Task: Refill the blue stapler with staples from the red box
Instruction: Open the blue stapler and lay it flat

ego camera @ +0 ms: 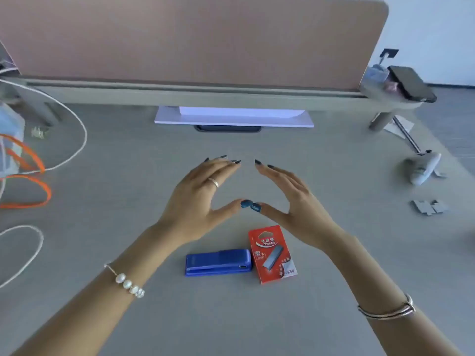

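The blue stapler (pixel 218 262) lies closed and flat on the grey desk, its length running left to right. Right beside it, touching its right end, lies the red staple box (pixel 271 253), closed, label up. My left hand (pixel 199 199) and my right hand (pixel 295 201) hover above the desk just beyond both objects, palms down, fingers spread, thumb tips almost meeting. Neither hand holds anything or touches the stapler or the box.
A pink divider panel (pixel 192 39) and its grey rail close off the back of the desk. A white board (pixel 234 118) lies under the rail. White and orange cables (pixel 38 176) sit at the left. A phone (pixel 411 83), a grey clamp (pixel 424 170) and small metal parts (pixel 428 207) are at the right.
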Demonstrator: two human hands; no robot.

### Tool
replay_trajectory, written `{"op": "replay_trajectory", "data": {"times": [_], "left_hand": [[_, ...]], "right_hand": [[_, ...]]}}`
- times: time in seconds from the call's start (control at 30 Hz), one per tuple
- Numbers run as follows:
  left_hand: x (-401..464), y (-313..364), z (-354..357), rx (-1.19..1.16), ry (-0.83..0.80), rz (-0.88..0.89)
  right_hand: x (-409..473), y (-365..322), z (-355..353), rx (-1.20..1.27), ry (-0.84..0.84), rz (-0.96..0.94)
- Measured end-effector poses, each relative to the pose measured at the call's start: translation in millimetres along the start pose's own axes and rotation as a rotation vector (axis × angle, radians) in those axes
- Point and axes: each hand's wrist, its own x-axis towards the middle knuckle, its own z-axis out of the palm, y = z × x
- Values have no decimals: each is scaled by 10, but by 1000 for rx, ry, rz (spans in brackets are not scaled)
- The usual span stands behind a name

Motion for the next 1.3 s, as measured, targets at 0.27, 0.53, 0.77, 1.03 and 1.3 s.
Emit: {"op": "replay_trajectory", "data": {"times": [0.27, 0.53, 0.77, 1.03, 1.3], "left_hand": [[-571, -130, 517, -20, -50, -36], [-1033, -96, 735, -34, 50, -52], [-992, -9, 868, 5, 118, -38], [-988, -55, 913, 127, 127, 91], [-1103, -242, 347, -538, 245, -154]], "right_hand": [[-358, 302, 591, -55, 39, -13], [-691, 350, 940, 4, 101, -82], [-681, 335, 1056, -68, 50, -48], [-669, 336, 1079, -101, 54, -30], [-675, 323, 1064, -91, 80, -42]]}}
